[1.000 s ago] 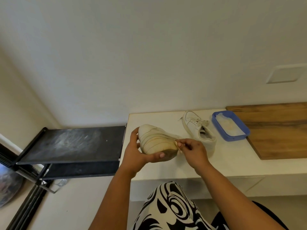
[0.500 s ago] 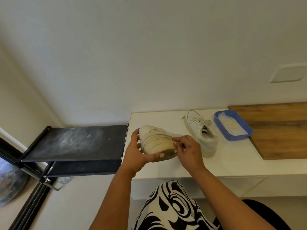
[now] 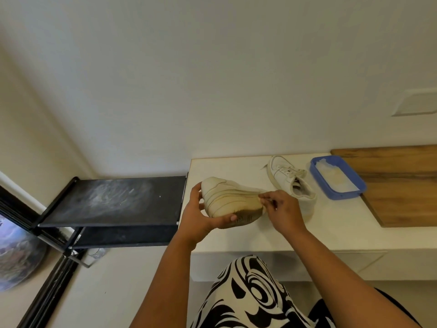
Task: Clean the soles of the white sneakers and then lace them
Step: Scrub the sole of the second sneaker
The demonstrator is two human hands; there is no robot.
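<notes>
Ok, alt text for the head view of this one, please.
A person's left hand holds a white sneaker above a white counter while the right hand pinches something small against its side. A second sneaker and a blue tray sit behind.

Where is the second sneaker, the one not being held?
In the head view the second sneaker lies on the white counter, right of centre, between the blue tray on its right and the held sneaker on its left.

White counter [image 3: 236, 169]: sneaker [image 3: 289, 183], tray [image 3: 337, 194], board [image 3: 402, 200].
</notes>
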